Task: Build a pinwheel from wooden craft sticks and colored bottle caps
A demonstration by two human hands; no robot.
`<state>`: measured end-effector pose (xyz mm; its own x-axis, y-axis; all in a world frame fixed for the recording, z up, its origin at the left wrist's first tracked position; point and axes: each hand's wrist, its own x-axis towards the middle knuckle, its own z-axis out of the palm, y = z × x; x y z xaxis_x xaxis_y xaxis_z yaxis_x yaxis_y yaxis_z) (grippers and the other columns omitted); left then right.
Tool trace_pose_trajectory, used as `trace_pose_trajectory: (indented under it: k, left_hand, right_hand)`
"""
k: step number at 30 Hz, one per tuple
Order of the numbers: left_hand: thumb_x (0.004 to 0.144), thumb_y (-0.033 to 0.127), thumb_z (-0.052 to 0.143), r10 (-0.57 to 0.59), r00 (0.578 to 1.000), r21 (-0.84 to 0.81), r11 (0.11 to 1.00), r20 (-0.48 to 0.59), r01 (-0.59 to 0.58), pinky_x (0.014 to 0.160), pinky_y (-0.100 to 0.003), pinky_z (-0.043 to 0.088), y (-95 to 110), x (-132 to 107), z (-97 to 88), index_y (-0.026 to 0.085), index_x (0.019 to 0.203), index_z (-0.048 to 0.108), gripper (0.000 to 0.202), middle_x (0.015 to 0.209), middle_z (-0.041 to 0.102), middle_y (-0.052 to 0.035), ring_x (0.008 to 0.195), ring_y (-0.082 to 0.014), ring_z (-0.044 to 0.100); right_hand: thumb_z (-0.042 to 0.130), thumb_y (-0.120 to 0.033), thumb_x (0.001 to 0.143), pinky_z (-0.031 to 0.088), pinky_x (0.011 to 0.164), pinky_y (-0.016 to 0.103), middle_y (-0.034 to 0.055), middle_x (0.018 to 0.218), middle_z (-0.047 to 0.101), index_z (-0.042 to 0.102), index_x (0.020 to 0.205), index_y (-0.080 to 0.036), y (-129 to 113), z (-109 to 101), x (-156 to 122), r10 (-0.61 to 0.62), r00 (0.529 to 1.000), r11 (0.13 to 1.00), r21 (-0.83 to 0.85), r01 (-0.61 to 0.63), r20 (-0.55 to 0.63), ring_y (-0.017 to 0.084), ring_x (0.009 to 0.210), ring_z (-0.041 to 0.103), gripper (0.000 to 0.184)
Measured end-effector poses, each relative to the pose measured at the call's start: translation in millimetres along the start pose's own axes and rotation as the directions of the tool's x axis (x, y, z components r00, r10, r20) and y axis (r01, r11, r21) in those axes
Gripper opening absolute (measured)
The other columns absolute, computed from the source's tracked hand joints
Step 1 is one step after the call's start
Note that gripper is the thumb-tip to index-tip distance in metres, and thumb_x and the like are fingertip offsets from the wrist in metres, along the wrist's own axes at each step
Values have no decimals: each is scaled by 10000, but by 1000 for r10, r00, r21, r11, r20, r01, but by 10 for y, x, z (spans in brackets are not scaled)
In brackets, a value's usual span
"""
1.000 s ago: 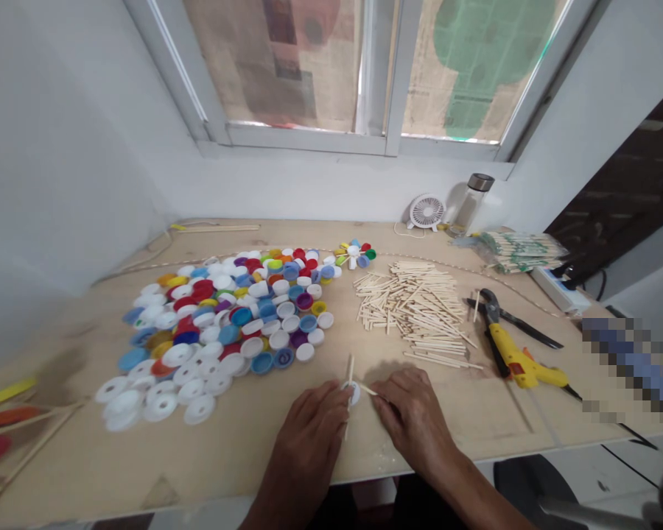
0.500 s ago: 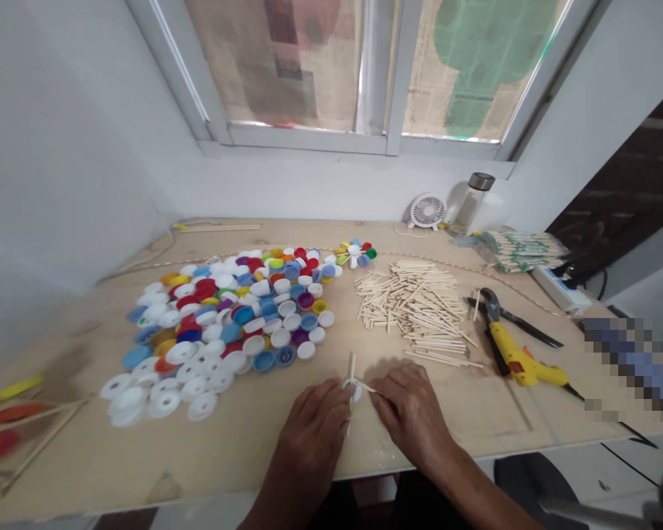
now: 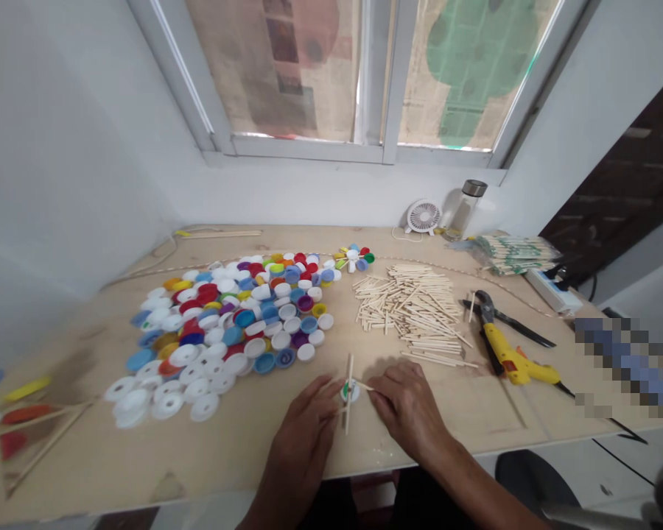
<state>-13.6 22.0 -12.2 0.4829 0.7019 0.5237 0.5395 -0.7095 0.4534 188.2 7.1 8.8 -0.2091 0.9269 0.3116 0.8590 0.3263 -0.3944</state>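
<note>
A small white round disc with some green on it lies flat on the table between my hands. Across it runs a thin wooden stick, pointing away from me and back towards me. My right hand is closed on another short wooden stick, whose tip reaches the disc's right side. On the left, my left hand has its fingers bent together beside the disc. A pale stick end shows at those fingertips, and the rest of it is hidden by the hand.
Many coloured bottle caps spread to the left, with white ring-shaped caps in front. Loose wooden sticks pile behind my right hand. Further right lie a yellow glue gun and pliers. A cap-and-stick flower sits behind.
My left hand has drawn slightly left and off the disc, so more of the disc and the upright-running stick shows. My right hand stays at its stick. The view has shifted slightly.
</note>
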Motion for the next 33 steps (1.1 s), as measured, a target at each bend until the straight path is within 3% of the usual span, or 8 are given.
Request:
trace_pose_trajectory:
  k: [4, 15, 18, 21, 24, 27, 29, 33]
  left_hand:
    - [904, 166, 444, -91, 996, -14, 996, 6, 91, 974, -359, 493, 24, -40, -22, 230, 1173, 542, 294, 1193, 665, -61, 1202, -199, 551]
    - [901, 198, 455, -100, 995, -108, 989, -24, 97, 949, -335, 492, 45, 21, 55, 243, 1076, 588, 224, 1100, 707, -35, 1046, -176, 639]
    - [891, 235, 487, -213, 977, -163, 964, -2, 209, 913, -315, 509, 52, -23, 16, 258, 1041, 607, 194, 1086, 708, -20, 1029, -176, 646]
    - [864, 325, 538, -429, 903, -255, 873, 0, 415, 779, -259, 546, 130, -41, -46, 260, 928, 644, 140, 925, 734, 5, 883, -169, 686]
    - [816, 419, 594, -628, 777, -412, 699, 37, 584, 677, -230, 546, 257, 4, -80, 244, 779, 653, 188, 723, 721, 28, 728, -164, 693]
    - [764, 466, 645, -683, 712, -574, 520, 165, 632, 659, -226, 558, 343, 66, -80, 233, 785, 654, 234, 644, 716, 34, 658, -164, 697]
    - [732, 469, 679, -639, 730, -610, 484, 243, 627, 664, -225, 567, 348, 91, -80, 235, 850, 674, 263, 681, 740, 25, 676, -172, 710]
    - [709, 466, 702, -534, 794, -578, 563, 289, 590, 669, -208, 569, 297, 105, -106, 251, 806, 709, 236, 719, 757, 24, 684, -175, 718]
  right_hand:
    - [552, -132, 882, 339, 768, 333, 17, 734, 624, 677, 875, -223, 7, -23, 0, -7, 1000, 1000, 1, 7, 8, 190, 774, 546, 154]
    - [579, -133, 868, 321, 776, 328, 10, 724, 606, 678, 851, -228, 53, 10, 62, -31, 1000, 999, 8, 31, -5, 184, 769, 525, 138]
    - [558, -136, 884, 323, 786, 332, 12, 725, 606, 680, 882, -224, 70, -9, 50, -37, 999, 999, 23, 37, -5, 183, 767, 525, 150]
    - [523, -148, 908, 332, 778, 329, 19, 755, 613, 674, 917, -219, 40, -64, -2, -43, 999, 997, 66, 43, 0, 182, 775, 527, 168]
    - [509, -173, 923, 338, 756, 319, 15, 786, 617, 667, 958, -237, -53, -128, -64, -36, 999, 984, 174, 31, 22, 177, 790, 529, 173]
    - [512, -192, 929, 344, 758, 311, -3, 785, 620, 662, 973, -261, -182, -171, -104, -31, 998, 964, 264, 13, 62, 162, 784, 538, 171]
    - [507, -200, 934, 349, 772, 310, -10, 803, 634, 660, 971, -271, -263, -177, -111, -37, 996, 956, 293, 12, 77, 155, 798, 547, 173]
    - [525, -228, 934, 368, 791, 303, -16, 824, 653, 661, 887, -263, -350, -161, -102, -55, 998, 956, 290, 41, 40, 147, 827, 564, 148]
